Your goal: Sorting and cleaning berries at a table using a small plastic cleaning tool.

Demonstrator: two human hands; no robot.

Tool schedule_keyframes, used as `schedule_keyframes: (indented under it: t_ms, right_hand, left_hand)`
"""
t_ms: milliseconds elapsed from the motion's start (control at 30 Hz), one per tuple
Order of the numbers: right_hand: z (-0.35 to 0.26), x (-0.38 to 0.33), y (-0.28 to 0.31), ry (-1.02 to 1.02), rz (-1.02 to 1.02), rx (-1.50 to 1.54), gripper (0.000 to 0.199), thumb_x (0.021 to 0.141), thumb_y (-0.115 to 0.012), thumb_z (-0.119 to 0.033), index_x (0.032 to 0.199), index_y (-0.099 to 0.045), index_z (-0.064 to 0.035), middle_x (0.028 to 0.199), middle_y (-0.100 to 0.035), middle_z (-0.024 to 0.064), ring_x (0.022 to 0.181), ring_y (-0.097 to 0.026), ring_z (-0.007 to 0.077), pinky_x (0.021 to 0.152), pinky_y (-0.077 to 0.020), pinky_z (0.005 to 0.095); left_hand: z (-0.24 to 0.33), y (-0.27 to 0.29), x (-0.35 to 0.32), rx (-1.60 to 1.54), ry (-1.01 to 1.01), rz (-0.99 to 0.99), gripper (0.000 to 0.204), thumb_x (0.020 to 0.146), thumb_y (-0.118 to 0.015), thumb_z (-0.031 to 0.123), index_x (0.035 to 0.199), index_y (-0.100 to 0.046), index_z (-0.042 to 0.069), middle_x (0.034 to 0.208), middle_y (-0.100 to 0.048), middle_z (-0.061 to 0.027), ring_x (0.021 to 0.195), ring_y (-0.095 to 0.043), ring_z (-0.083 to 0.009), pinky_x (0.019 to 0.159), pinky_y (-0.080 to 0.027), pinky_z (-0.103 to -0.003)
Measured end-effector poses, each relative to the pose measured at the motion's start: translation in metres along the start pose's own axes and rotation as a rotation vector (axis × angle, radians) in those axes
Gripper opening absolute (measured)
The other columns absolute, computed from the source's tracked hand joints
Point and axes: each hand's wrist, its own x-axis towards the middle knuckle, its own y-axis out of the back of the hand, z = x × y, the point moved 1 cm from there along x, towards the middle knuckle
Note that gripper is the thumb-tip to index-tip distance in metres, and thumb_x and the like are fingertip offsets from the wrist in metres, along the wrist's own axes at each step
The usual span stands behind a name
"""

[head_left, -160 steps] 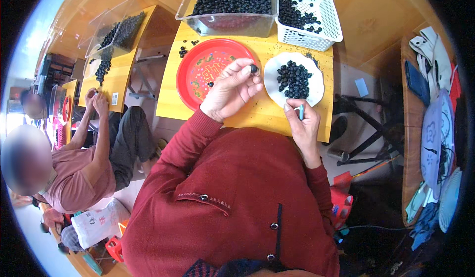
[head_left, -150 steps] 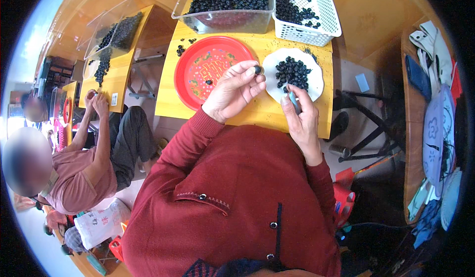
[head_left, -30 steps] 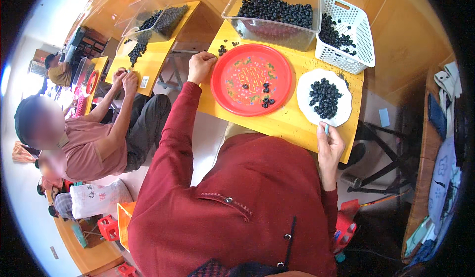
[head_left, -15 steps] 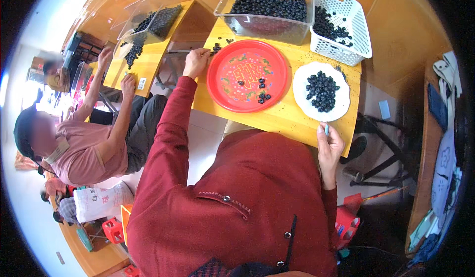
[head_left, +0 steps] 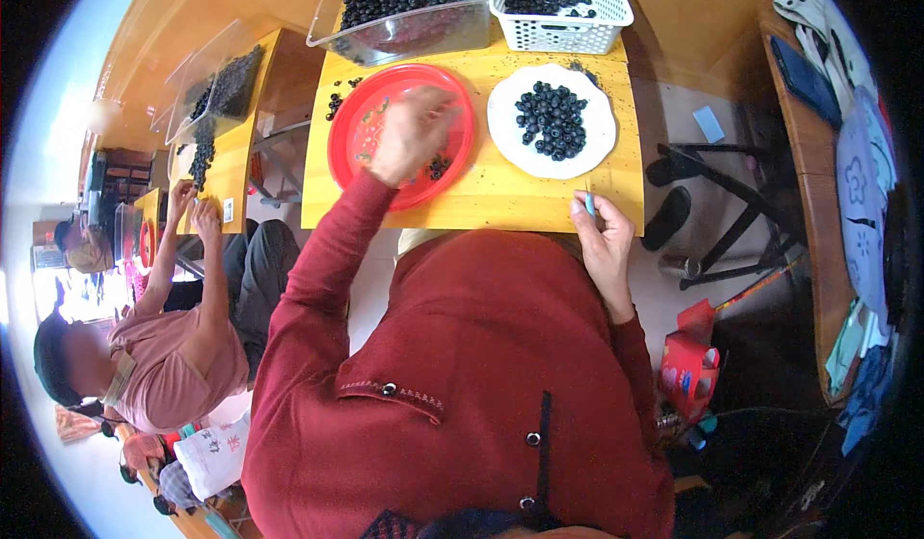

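Observation:
My left hand [head_left: 414, 137] hovers over the round red tray [head_left: 348, 185], its fingers smeared by motion, so what it may hold is hidden. A few dark, round, berry-like pieces [head_left: 438, 166] lie in the tray beside the wrist. At the table's front edge my right hand [head_left: 606, 241] is closed on a small tool with a light-blue handle [head_left: 590, 204]; its tip is too small to make out. Just beyond that hand stands a white scalloped plate [head_left: 503, 135] with a heap of the same dark pieces [head_left: 553, 120].
Behind the tray stands a clear plastic bin [head_left: 433, 37] full of dark pieces, next to a white perforated basket [head_left: 558, 37]. Loose pieces [head_left: 335, 101] lie left of the tray on the yellow table [head_left: 462, 210]. A co-worker [head_left: 178, 346] sits at another table on the left.
My left hand has moved right, from beside the tray to above it. The right hand keeps its tool near the plate. The whole view has shifted, and the co-worker's hands have come together.

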Motion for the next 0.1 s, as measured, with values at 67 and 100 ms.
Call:
schedule_keyframes:
  t_ms: [67,100]
  right_hand:
    - [0.004,-0.002,0.002,-0.048,-0.019,0.024,0.020,0.093,-0.066,-0.011,0.104,-0.067,0.0056,0.083,-0.061,-0.0032,0.073,-0.048,0.0031,0.065,-0.0417,0.0195]
    - [0.004,-0.004,0.003,-0.048,-0.012,0.024,0.020,0.093,-0.066,-0.011,0.104,-0.067,0.0056,0.083,-0.061,-0.0032,0.073,-0.048,0.0031,0.065,-0.0417,0.0195]
  left_hand:
    - [0.018,-0.023,0.007,0.073,-0.102,-0.103,0.022,0.088,-0.068,0.014,0.106,-0.068,0.002,0.099,-0.068,-0.0162,0.089,-0.067,-0.0257,0.079,-0.053,-0.038]
    - [0.032,-0.026,0.012,0.102,-0.133,-0.181,0.022,0.088,-0.067,0.015,0.106,-0.068,0.003,0.102,-0.068,-0.0170,0.093,-0.067,-0.0274,0.085,-0.052,-0.042]
